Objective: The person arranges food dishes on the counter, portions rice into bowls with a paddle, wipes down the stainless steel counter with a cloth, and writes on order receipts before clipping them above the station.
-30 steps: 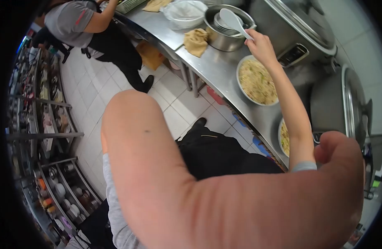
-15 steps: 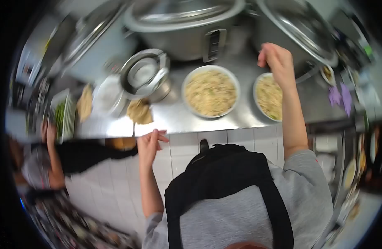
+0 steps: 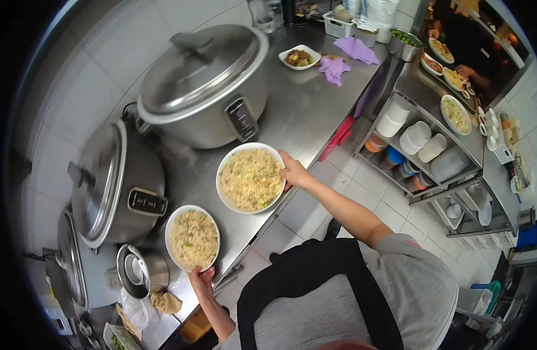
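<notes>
Two round white bowls, each heaped with what looks like fried rice flecked with green, sit side by side near the front edge of a steel desk (image 3: 306, 111). The right bowl (image 3: 239, 210) is the larger in view; the left bowl (image 3: 168, 242) is just beside it, toward the lower left. Both hands are closed on bowls. The right hand (image 3: 292, 169) grips the right side of the right bowl, and the left hand (image 3: 201, 283) grips the lower edge of the left bowl. The fingers underneath are hidden, and I cannot tell whether either bowl is raised off the metal.

The step in hand appears to be taking hold of both bowls at once, one per hand. Any move from here would seem to call for a firm, level hold on each, since a one-sided grip could tip a full bowl and spill the loose grains.

Behind the bowls stand a large lidded cooker (image 3: 245, 116) and, to its left, a second cooker (image 3: 128, 169). Below that one, a metal pot (image 3: 157, 267) holds smaller bowls, with a tan cloth (image 3: 166, 302) next to it. Toward the desk's far end are a white dish (image 3: 283, 57) of food and purple cloths (image 3: 357, 50). At right stands a shelf unit with white stacked containers (image 3: 415, 137)
</notes>
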### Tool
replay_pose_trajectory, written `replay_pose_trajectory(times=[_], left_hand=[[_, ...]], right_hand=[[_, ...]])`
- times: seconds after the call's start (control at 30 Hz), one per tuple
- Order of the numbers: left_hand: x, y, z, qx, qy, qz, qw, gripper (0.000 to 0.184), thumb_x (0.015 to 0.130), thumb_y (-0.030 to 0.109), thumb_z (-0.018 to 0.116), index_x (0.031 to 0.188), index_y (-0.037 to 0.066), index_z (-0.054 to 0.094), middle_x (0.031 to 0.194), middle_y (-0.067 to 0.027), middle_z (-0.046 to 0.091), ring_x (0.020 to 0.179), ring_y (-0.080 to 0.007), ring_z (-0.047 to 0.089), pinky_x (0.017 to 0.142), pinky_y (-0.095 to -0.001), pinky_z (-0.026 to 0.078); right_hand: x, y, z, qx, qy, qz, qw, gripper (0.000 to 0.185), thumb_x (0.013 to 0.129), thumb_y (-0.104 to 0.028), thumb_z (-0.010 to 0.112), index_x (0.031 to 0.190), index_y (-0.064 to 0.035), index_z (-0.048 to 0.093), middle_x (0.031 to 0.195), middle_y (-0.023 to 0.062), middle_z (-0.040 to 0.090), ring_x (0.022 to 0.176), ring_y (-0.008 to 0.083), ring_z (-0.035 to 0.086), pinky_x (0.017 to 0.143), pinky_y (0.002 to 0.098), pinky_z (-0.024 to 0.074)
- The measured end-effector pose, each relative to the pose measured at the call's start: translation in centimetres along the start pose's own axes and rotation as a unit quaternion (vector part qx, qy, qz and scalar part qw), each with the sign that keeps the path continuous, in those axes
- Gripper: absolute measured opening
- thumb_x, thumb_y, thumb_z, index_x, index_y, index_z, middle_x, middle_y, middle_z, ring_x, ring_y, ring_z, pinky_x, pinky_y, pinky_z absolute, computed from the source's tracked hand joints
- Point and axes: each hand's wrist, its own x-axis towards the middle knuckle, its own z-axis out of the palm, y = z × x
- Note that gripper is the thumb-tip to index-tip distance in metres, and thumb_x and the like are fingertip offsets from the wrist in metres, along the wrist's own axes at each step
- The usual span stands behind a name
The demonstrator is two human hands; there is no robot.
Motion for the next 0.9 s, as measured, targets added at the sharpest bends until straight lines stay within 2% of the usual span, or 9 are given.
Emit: replay_pose_trajectory(times=[0.13, 0.17, 0.2, 0.27, 0.33, 0.4, 0.53, 0.67, 0.9], left_hand=[[-4.5, -2.8, 7.6, -0.018, 0.018, -0.004, 1.000, 0.036, 0.079, 0.009, 0.041, 0.113, -0.001, 0.039, 0.083, -0.0172, 0.061, 0.058, -0.0260, 0.064, 0.048, -0.0287, 0.056], [-5.9, -3.9, 10.1, -0.011, 0.029, 0.011, 0.999, 0.038, 0.078, 0.009, 0.041, 0.115, -0.001, 0.038, 0.083, -0.0167, 0.061, 0.056, -0.0259, 0.063, 0.047, -0.0285, 0.056], [-6.6, -4.8, 12.0, -0.036, 0.007, -0.001, 0.999, 0.052, 0.076, 0.005, 0.041, 0.126, 0.005, 0.026, 0.095, -0.0208, 0.057, 0.057, -0.0275, 0.063, 0.045, -0.0304, 0.056], [-8.5, -6.5, 17.4, -0.045, -0.010, 0.015, 0.999, 0.052, 0.074, 0.005, 0.042, 0.124, 0.002, 0.027, 0.096, -0.0216, 0.057, 0.056, -0.0286, 0.063, 0.043, -0.0303, 0.056], [-9.0, -8.0, 21.4, -0.049, -0.035, -0.019, 0.998, 0.052, 0.073, 0.004, 0.043, 0.123, 0.000, 0.028, 0.099, -0.0222, 0.056, 0.055, -0.0294, 0.063, 0.042, -0.0301, 0.056], [-9.9, -8.8, 26.2, -0.064, -0.084, -0.012, 0.994, 0.055, 0.072, 0.003, 0.042, 0.125, -0.001, 0.027, 0.104, -0.0237, 0.054, 0.059, -0.0314, 0.063, 0.044, -0.0309, 0.056], [-9.1, -8.6, 34.7, -0.032, -0.161, 0.007, 0.986, 0.058, 0.071, 0.001, 0.039, 0.127, -0.001, 0.023, 0.110, -0.0249, 0.050, 0.067, -0.0347, 0.063, 0.048, -0.0313, 0.058], [-5.9, -8.4, 42.9, -0.014, -0.204, 0.011, 0.979, 0.058, 0.072, -0.001, 0.037, 0.127, 0.001, 0.018, 0.102, -0.0279, 0.052, 0.061, -0.0313, 0.063, 0.044, -0.0301, 0.056], [3.3, -9.6, 54.3, 0.010, -0.199, -0.013, 0.980, 0.052, 0.076, 0.000, 0.037, 0.125, 0.004, 0.018, 0.088, -0.0260, 0.058, 0.057, -0.0294, 0.063, 0.044, -0.0298, 0.055]], right_hand=[[2.2, 2.1, -7.6, -0.039, -0.005, -0.059, 0.997, 0.061, 0.071, 0.002, 0.040, 0.131, -0.0016, 0.031, 0.094, 0.0271, 0.058, 0.056, 0.0273, 0.063, 0.042, 0.0334, 0.0518], [2.6, 2.8, -10.0, -0.064, 0.032, -0.074, 0.995, 0.055, 0.072, 0.003, 0.041, 0.126, -0.0004, 0.037, 0.088, 0.0244, 0.060, 0.056, 0.0257, 0.063, 0.041, 0.0326, 0.0512], [2.9, 2.5, -12.4, -0.025, 0.005, -0.056, 0.998, 0.053, 0.072, 0.003, 0.041, 0.124, -0.0003, 0.039, 0.085, 0.0223, 0.061, 0.056, 0.0246, 0.063, 0.041, 0.0320, 0.0512], [3.9, 2.7, -17.8, 0.026, -0.041, -0.021, 0.999, 0.046, 0.073, 0.004, 0.041, 0.119, 0.0005, 0.044, 0.080, 0.0171, 0.061, 0.057, 0.0216, 0.063, 0.040, 0.0301, 0.0517], [4.0, 1.6, -21.9, 0.046, 0.024, -0.022, 0.998, 0.042, 0.072, 0.005, 0.042, 0.113, 0.0025, 0.047, 0.079, 0.0163, 0.061, 0.056, 0.0203, 0.062, 0.038, 0.0293, 0.0513], [5.3, 2.0, -26.1, 0.026, 0.034, -0.023, 0.999, 0.039, 0.070, 0.004, 0.043, 0.109, 0.0046, 0.051, 0.082, 0.0153, 0.061, 0.057, 0.0206, 0.063, 0.037, 0.0284, 0.0509], [7.6, 3.1, -32.3, 0.069, 0.095, -0.013, 0.993, 0.040, 0.072, 0.004, 0.042, 0.111, 0.0062, 0.049, 0.082, 0.0174, 0.060, 0.057, 0.0236, 0.062, 0.039, 0.0286, 0.0525], [11.0, 4.2, -37.0, 0.060, 0.174, -0.030, 0.983, 0.039, 0.074, 0.004, 0.039, 0.112, 0.0061, 0.046, 0.084, 0.0168, 0.060, 0.058, 0.0249, 0.063, 0.040, 0.0292, 0.0532], [14.2, 4.0, -43.7, 0.027, 0.167, -0.016, 0.985, 0.043, 0.076, 0.004, 0.038, 0.119, 0.0049, 0.042, 0.085, 0.0162, 0.061, 0.057, 0.0206, 0.063, 0.040, 0.0269, 0.0526]])
